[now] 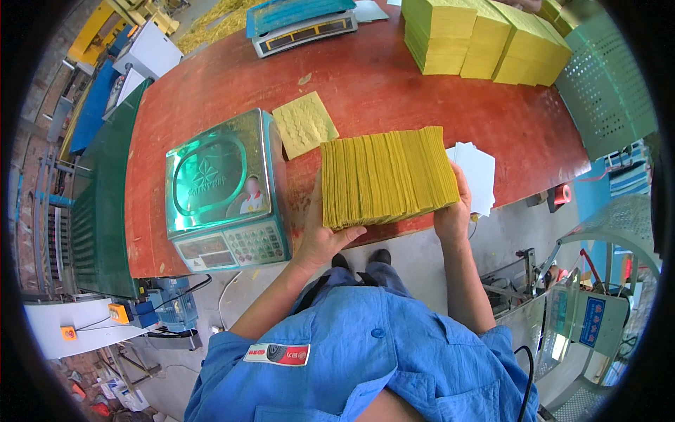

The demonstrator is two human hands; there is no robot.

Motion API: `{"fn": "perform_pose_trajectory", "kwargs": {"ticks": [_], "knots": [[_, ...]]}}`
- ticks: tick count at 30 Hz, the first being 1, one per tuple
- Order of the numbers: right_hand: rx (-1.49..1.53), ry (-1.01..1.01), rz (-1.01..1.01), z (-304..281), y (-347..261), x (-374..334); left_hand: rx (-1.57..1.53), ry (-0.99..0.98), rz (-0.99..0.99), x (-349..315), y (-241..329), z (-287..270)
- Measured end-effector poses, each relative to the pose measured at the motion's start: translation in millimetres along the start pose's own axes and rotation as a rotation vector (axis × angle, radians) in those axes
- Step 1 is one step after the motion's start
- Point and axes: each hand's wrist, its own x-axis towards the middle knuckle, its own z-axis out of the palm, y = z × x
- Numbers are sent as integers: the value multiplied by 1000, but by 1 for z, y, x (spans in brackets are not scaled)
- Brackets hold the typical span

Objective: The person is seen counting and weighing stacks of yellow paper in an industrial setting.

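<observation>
I hold a thick stack of yellow sheets (385, 176) on edge between both hands, above the near edge of the red table (394, 91). My left hand (320, 235) presses its left end and my right hand (455, 211) presses its right end. A single embossed yellow sheet (304, 124) lies flat on the table just beyond the stack. An electronic scale (223, 190) with a shiny steel pan stands to the left of my left hand.
White cards (478, 172) lie by my right hand. Tall piles of yellow sheets (485, 39) stand at the far right, a second scale (302, 24) at the far middle. A green perforated panel (608, 91) flanks the right; machinery (562, 309) stands at lower right.
</observation>
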Motion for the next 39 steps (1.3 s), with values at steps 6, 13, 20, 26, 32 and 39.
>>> {"fn": "perform_pose_trajectory", "kwargs": {"ticks": [6, 13, 20, 26, 32, 39], "knots": [[-242, -58, -13, -31, 40, -7, -15, -53, -106, -3, -21, 14], [-746, -238, 79, 32, -55, -9, -155, 33, -144, 6, 53, -7], [-1289, -371, 153, 56, -88, 32, -875, -104, -677, 24, 65, -22], [-1397, -409, -36, 67, -84, 32, -974, -61, -672, 18, 50, -17], [-1452, -363, -296, 90, -104, 30, -1325, -75, -467, 36, 52, 2], [-1347, -210, -371, 87, -58, 99, -1064, 121, -353, 123, 22, 35]]}}
